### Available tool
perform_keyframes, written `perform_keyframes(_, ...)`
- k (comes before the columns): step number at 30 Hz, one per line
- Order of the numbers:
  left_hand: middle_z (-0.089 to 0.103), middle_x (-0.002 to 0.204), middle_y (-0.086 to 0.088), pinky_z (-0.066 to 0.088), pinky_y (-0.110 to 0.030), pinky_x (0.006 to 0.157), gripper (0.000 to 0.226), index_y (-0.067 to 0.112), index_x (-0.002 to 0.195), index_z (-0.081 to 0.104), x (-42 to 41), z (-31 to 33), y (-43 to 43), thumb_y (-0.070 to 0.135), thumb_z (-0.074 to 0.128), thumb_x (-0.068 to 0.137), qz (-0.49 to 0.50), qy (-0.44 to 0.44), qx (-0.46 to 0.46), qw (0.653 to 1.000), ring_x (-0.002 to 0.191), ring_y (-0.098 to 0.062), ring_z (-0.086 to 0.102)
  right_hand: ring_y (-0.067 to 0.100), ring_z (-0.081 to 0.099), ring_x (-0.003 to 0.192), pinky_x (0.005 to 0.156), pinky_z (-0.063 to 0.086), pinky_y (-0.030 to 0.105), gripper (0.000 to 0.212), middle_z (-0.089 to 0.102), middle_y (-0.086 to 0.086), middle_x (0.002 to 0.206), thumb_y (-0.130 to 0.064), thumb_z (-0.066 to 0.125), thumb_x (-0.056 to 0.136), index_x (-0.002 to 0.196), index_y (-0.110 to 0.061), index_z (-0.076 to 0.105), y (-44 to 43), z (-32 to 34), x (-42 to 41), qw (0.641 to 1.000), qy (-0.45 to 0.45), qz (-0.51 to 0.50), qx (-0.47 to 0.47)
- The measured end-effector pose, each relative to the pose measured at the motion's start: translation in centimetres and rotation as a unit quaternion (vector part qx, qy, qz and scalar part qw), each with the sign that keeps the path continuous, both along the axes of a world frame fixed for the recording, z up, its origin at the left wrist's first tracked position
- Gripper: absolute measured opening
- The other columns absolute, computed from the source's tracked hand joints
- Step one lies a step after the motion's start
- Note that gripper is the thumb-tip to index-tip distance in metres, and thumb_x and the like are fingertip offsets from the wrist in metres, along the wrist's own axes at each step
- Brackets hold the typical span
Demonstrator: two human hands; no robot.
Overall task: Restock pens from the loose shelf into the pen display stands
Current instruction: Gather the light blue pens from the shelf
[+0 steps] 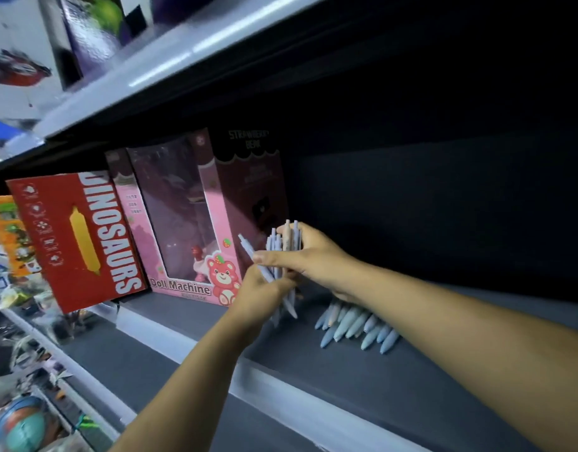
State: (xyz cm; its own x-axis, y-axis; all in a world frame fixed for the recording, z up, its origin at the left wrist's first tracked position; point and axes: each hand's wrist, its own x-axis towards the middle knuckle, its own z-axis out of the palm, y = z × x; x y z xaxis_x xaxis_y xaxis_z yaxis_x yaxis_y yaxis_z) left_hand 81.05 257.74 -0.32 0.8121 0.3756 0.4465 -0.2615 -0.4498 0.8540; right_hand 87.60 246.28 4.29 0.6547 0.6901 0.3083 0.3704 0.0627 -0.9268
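Both hands reach into a dark grey shelf. My right hand grips an upright bunch of pale blue and beige pens above the shelf floor. My left hand sits just below and left of it and holds one pale blue pen that leans against the bunch. A loose pile of pale blue pens lies flat on the shelf under my right wrist, tips toward me. No pen display stand is in view.
A pink "Doll Machine" box stands left of the hands, with a red "Dinosaurs" box beside it at the shelf front. Another shelf board runs overhead. Cluttered toy shelves lie lower left. The shelf's back right is dark.
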Motion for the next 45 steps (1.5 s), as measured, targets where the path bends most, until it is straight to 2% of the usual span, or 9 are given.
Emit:
perform_keyframes(6,0.074,0.076,0.008,0.058,-0.027,0.053,0.05,0.011,0.114,0.061,-0.2,-0.9,-0.5,-0.02,0.054,0.076,0.021,-0.096,-0.016,0.995,0.062,-0.01,0.072,0.015,0.071,0.09,0.082,0.058,0.022,0.05,0.075,0.016,0.103,-0.008,0.089,0.072,0.113,0.0,0.062,3.1,0.1,-1.5,0.998,0.037,-0.009,0.048)
perform_keyframes(12,0.066,0.122,0.009,0.047,-0.015,0.098,0.057,0.016,0.131,0.059,0.4,-1.0,-0.4,0.0,0.062,0.077,0.04,-0.13,0.066,0.989,0.119,0.004,0.06,0.012,0.068,0.1,0.089,0.056,0.023,0.062,0.069,0.004,0.11,-0.004,0.091,0.066,0.118,-0.013,0.057,3.1,-1.4,-1.0,0.995,-0.055,-0.052,0.065)
perform_keyframes(16,0.076,0.092,0.008,0.056,-0.017,0.071,0.038,0.017,0.108,0.068,0.4,-1.5,-0.7,-0.005,0.067,0.076,0.035,-0.068,-0.001,0.997,0.088,-0.006,0.072,0.024,0.072,0.093,0.085,0.06,0.036,0.033,0.073,0.013,0.1,-0.005,0.074,0.075,0.104,-0.014,0.06,3.2,-1.7,-1.0,0.992,-0.001,-0.066,0.106)
perform_keyframes(19,0.059,0.052,-0.005,0.04,-0.022,0.045,0.021,0.01,0.069,0.061,0.1,-1.7,-0.4,-0.006,0.072,0.075,0.002,-0.01,-0.069,0.998,0.047,-0.018,0.053,0.02,0.072,0.083,0.08,0.06,0.033,0.031,0.074,0.013,0.094,-0.01,0.076,0.071,0.099,-0.013,0.065,2.8,-1.3,-0.6,0.993,0.052,-0.019,0.109)
perform_keyframes(25,0.058,0.077,-0.041,0.042,-0.047,0.077,0.05,-0.015,0.088,0.06,0.6,-1.7,0.1,0.016,0.085,0.059,-0.066,0.044,-0.154,0.985,0.079,-0.033,0.056,0.025,0.067,0.069,0.072,0.061,0.04,0.021,0.068,0.012,0.074,0.0,0.077,0.082,0.1,-0.001,0.066,2.1,-0.6,-0.6,0.991,0.066,0.013,0.118)
perform_keyframes(31,0.063,0.069,-0.032,0.043,-0.049,0.07,0.028,-0.009,0.071,0.065,0.5,-2.0,-0.2,0.011,0.079,0.058,-0.07,0.074,-0.099,0.99,0.067,-0.035,0.057,0.021,0.07,0.072,0.077,0.061,0.038,0.043,0.072,0.003,0.081,-0.004,0.081,0.08,0.117,-0.011,0.058,2.7,-1.4,-0.7,0.991,0.07,0.026,0.11)
perform_keyframes(36,0.056,0.072,-0.046,0.047,-0.057,0.07,0.047,-0.024,0.08,0.056,0.6,-2.0,-0.2,0.008,0.077,0.054,-0.068,0.072,-0.085,0.991,0.066,-0.059,0.056,0.016,0.068,0.071,0.069,0.059,0.026,0.033,0.071,0.004,0.077,-0.004,0.082,0.079,0.106,-0.004,0.064,2.9,-1.8,-0.9,0.992,0.07,0.013,0.101)
perform_keyframes(41,0.056,0.066,-0.043,0.043,-0.038,0.058,0.026,-0.014,0.065,0.061,0.3,-1.7,-0.5,0.009,0.066,0.056,-0.044,0.091,-0.06,0.993,0.056,-0.035,0.055,0.016,0.062,0.064,0.065,0.055,0.031,0.015,0.062,0.005,0.065,-0.006,0.076,0.082,0.081,-0.008,0.062,3.2,-2.2,-1.0,0.994,0.048,-0.042,0.093)
perform_keyframes(45,0.054,0.068,-0.045,0.043,-0.024,0.053,0.042,-0.017,0.067,0.057,0.3,-1.8,-0.3,0.02,0.072,0.052,-0.055,0.094,-0.072,0.992,0.056,-0.029,0.052,0.018,0.063,0.067,0.067,0.056,0.033,0.014,0.06,0.004,0.066,-0.007,0.073,0.084,0.083,-0.003,0.06,3.2,-2.2,-0.6,0.991,0.056,-0.06,0.106)
